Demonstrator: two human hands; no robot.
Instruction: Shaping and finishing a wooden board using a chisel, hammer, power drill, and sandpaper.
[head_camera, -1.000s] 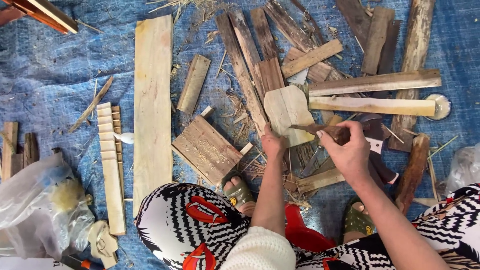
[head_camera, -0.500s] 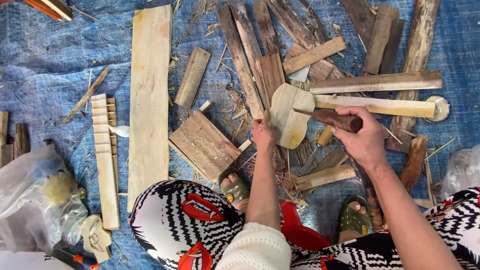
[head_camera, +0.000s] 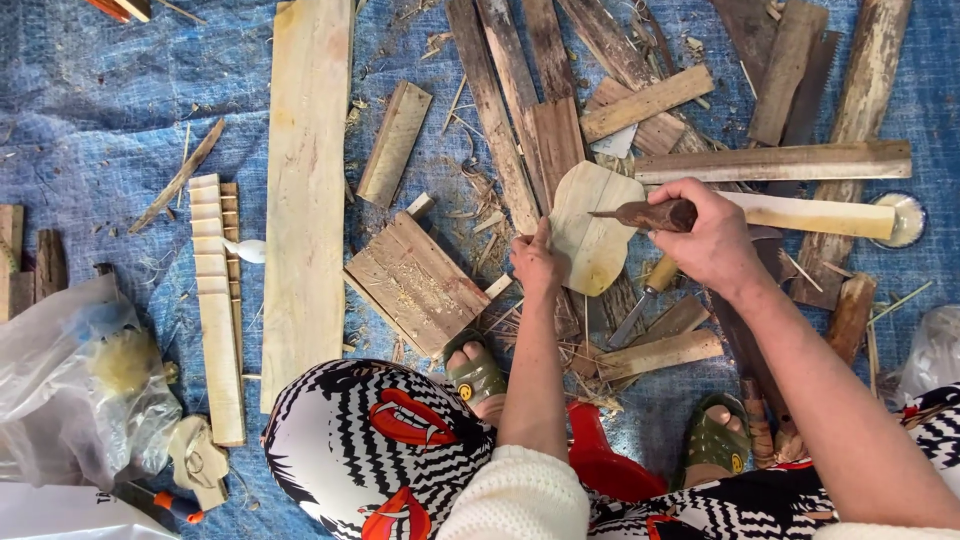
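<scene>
My left hand holds the lower left edge of a flat, pale, rounded wooden piece that stands on the blue tarp. My right hand is closed on the dark wooden handle of a carving tool, whose pointed end lies across the upper face of the piece. A long pale stick runs to the right behind my right hand. Below the piece lies a chisel with a yellow handle.
Planks and scrap boards cover the blue tarp: a long pale plank, a small slatted panel, a notched strip. A clear plastic bag lies at left. My sandalled feet and a red stool are below.
The view has shifted slightly. My right hand moved up and right from beside the piece, and the dark tool now lies across the piece's upper face. My left hand still holds the left edge.
</scene>
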